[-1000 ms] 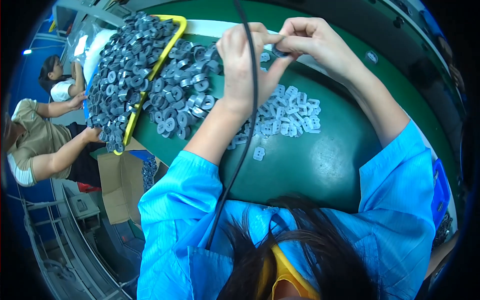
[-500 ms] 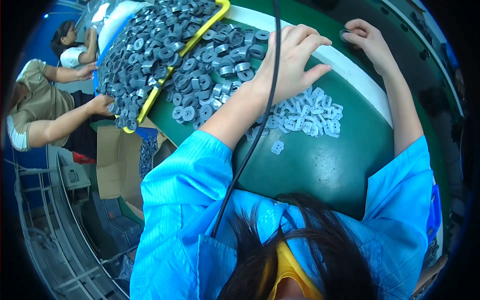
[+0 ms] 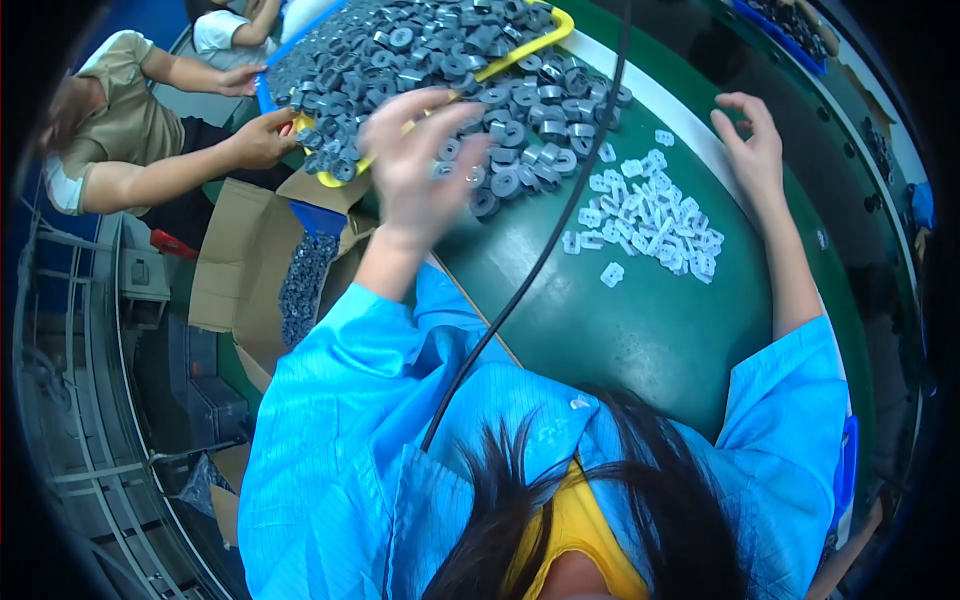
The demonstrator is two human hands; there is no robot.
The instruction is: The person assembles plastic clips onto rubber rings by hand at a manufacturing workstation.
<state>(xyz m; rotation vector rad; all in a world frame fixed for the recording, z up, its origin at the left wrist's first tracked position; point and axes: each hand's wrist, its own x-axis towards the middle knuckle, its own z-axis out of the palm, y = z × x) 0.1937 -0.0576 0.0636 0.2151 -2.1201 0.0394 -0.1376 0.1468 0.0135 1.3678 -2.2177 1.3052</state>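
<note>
My left hand (image 3: 420, 165), smeared by motion, hangs with its fingers apart over the near edge of a large heap of grey ring-shaped parts (image 3: 510, 135). I see nothing held in it. At the right, my right hand (image 3: 752, 150) is above the white edge strip of the green table (image 3: 620, 335). Its thumb and fingers are apart, with nothing visible between them. Between my hands lies a loose pile of small translucent white plastic pieces (image 3: 655, 225). A small round part (image 3: 822, 239) lies on the dark green strip beyond my right forearm.
A yellow-rimmed tray (image 3: 560, 22) of grey rings stands at the far left, beside a co-worker's hand (image 3: 262, 140). A cardboard box (image 3: 235, 240) with dark parts is left of the table. A black cable (image 3: 540, 255) crosses the view. A blue tray (image 3: 785, 35) stands far right.
My left hand has swung left from near the white pieces to the grey rings. My right hand has let go of a small round part. The whole view has shifted.
</note>
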